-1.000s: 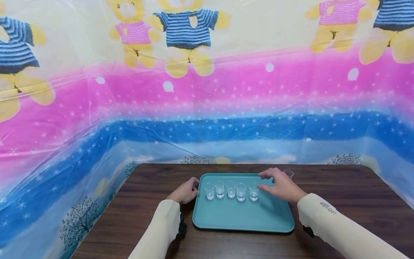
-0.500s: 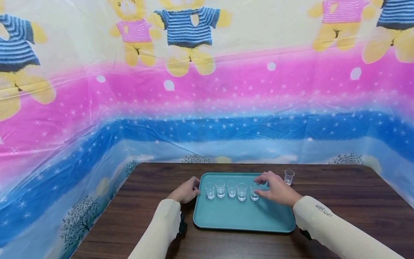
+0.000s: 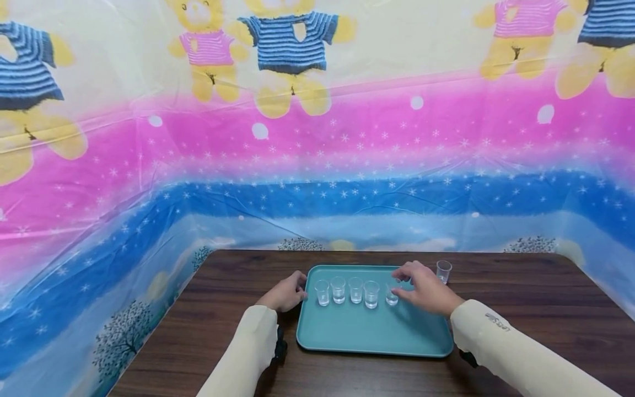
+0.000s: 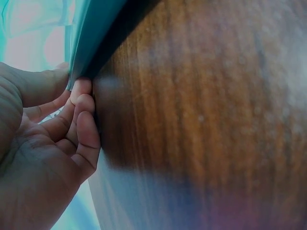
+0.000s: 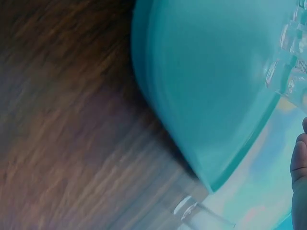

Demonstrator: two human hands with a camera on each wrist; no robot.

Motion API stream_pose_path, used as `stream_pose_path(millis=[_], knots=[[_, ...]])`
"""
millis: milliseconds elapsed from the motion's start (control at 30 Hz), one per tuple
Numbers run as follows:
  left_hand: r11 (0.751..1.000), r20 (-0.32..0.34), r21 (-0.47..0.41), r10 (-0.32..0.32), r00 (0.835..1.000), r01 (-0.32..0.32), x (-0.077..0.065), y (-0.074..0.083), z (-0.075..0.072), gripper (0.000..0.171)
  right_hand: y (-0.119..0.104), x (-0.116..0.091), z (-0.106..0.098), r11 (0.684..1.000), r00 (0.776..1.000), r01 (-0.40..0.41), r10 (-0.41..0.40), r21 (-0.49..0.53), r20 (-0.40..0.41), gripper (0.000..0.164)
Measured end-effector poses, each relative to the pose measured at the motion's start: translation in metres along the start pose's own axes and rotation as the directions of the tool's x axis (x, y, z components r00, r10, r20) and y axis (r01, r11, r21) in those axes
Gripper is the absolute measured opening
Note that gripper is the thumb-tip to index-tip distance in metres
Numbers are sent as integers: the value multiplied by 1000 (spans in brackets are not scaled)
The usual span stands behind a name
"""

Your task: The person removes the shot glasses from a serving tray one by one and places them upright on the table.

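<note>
A teal tray lies on the wooden table. My left hand pinches its left rim; in the left wrist view the thumb is on the rim with curled fingers below it. Several small clear cups stand in a row across the tray, some with clear liquid in them, such as the second from left. My right hand pinches the rightmost cup between thumb and fingers, which partly hide its upper part. In the right wrist view only part of that hand shows.
Another clear cup stands on the table behind the right hand, just off the tray's back right corner. A curtain printed with bears and snowflakes hangs along the table's back and sides.
My right hand has come left and closed its thumb and fingers on the rightmost cup, which has shifted slightly right. The cup behind that hand is less hidden. The left hand stays put.
</note>
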State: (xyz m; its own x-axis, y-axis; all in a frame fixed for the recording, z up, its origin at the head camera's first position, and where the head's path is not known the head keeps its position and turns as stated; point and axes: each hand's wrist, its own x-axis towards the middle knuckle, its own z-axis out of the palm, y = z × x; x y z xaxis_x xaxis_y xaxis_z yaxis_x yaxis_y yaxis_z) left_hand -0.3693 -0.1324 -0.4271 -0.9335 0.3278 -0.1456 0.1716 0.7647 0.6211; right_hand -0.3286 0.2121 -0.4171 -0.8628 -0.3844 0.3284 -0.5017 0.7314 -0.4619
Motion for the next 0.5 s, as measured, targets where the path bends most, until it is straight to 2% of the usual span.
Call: stream_pose_path(millis=[233,500], knots=[[1000,-4,12,-16,1000,16,2,-1,1,36,10,-7,-17,999,998,-44,44,-4,-53,30],[1000,-1,9,-23,1000,23,2,0,2,37,36,-23,-42,995,990,-95,97,25,-98,32]])
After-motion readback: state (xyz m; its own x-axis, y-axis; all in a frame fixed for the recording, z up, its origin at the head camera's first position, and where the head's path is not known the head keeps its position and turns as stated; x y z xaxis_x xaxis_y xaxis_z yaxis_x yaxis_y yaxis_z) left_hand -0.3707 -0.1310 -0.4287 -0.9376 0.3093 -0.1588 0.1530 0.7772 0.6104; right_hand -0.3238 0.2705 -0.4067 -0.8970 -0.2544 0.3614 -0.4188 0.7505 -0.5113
